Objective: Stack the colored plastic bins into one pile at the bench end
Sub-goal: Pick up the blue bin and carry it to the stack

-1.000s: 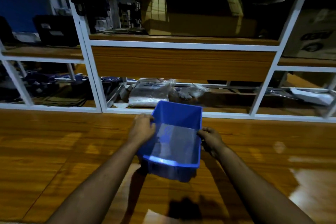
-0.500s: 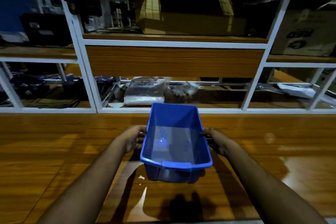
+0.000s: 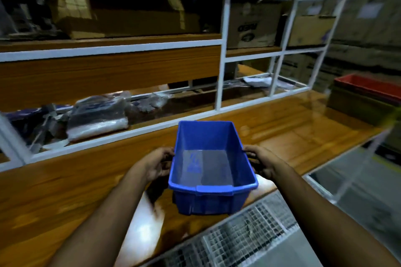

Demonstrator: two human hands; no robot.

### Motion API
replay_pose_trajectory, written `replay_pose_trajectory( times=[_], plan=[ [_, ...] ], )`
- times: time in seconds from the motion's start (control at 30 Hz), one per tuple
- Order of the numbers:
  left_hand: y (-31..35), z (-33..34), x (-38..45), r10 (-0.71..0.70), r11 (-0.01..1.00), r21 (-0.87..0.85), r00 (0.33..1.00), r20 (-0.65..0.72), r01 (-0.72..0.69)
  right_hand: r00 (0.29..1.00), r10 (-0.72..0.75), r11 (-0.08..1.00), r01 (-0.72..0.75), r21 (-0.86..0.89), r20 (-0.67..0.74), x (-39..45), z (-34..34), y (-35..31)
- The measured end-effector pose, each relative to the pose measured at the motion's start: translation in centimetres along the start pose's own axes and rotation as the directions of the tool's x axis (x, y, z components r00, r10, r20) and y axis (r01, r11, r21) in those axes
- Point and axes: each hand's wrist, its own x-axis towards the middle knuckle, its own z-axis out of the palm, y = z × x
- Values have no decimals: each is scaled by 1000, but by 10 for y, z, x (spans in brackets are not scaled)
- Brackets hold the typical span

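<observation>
Blue bin (image 3: 211, 166) at frame center, long rims clasped by left hand (image 3: 156, 163) and right hand (image 3: 261, 161), above the wooden surface (image 3: 65, 184).

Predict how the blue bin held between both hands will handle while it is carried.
The blue bin is probably light: it looks empty. It seems stiff, keeping its shape between the left hand and right hand. Its glossy walls may be slippery.

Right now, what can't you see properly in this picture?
Head view only:
- Red plastic bin at the bench end: cut off by the right edge, blurred; what it sits on is unclear.
- Blue plastic bin: underside hidden by its own walls.
- Left hand and right hand: fingertips hidden behind the bin's sides.
</observation>
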Motion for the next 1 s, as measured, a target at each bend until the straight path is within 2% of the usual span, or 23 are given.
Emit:
replay_pose_trajectory(
  times=[0.17,0.47,0.73,1.0],
  plan=[
    [-10,107,16,-31,997,75,986,162,19,992,-32,994,44,95,-125,-43,-114,-3],
    [-79,384,11,-70,986,168,921,383,5,942,-48,980,109,167,-333,-145,-378,13],
    [-133,627,-9,-142,973,231,835,531,19,852,-35,956,181,232,-522,-236,-594,26],
    [-143,824,19,-190,949,314,749,634,-24,734,-47,926,286,245,-678,-261,-755,11]
  ],
)
